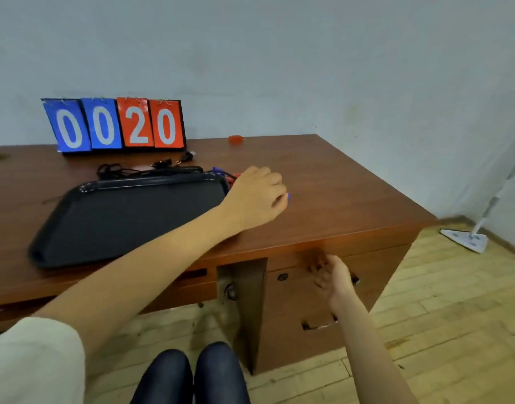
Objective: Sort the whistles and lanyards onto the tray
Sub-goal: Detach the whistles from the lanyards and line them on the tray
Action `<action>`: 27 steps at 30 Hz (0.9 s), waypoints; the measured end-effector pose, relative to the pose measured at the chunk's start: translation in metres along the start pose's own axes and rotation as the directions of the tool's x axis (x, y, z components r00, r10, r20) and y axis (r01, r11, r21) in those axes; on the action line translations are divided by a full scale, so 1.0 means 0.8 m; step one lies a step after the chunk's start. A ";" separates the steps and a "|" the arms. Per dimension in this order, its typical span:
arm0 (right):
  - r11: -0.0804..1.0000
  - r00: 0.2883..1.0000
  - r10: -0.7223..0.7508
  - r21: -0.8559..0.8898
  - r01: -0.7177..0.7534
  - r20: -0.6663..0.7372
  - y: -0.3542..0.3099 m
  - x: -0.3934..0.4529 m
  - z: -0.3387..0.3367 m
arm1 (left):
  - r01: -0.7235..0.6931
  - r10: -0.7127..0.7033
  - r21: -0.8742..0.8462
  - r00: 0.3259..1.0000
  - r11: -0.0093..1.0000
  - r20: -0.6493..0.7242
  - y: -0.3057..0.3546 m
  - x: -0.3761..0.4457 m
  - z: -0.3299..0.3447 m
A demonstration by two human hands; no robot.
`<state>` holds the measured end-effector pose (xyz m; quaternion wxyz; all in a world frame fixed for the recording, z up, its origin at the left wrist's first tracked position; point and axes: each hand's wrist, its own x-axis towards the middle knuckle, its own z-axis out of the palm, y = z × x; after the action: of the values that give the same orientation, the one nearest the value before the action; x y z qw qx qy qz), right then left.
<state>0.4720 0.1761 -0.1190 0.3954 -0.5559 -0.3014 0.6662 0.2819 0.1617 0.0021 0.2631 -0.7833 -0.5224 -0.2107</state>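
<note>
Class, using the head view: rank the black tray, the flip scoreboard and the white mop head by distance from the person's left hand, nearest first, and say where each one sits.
From the left hand:
1. Black tray, on the desk just beside the hand.
2. Flip scoreboard, at the back of the desk against the wall.
3. White mop head, on the floor off the desk's right end.
</note>
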 end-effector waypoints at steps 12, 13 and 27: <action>0.612 0.871 -0.411 -0.627 0.482 0.269 -0.005 -0.099 0.112 | 0.176 -0.214 0.311 0.972 0.934 0.093 -0.111 -0.188 -0.122; 0.559 0.807 -0.477 -0.588 0.585 0.349 -0.007 -0.110 0.122 | 0.212 -0.253 0.324 0.963 0.922 0.090 -0.119 -0.205 -0.130; 0.386 0.615 -0.494 -0.479 0.789 0.615 -0.056 -0.105 0.262 | 0.569 -0.567 0.108 0.822 0.815 -0.055 -0.227 -0.263 -0.122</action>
<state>0.2811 0.1347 0.0029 0.3113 -0.3582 -0.7977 0.3720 0.0306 0.0087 -0.0151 0.2401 -0.5724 -0.7412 -0.2556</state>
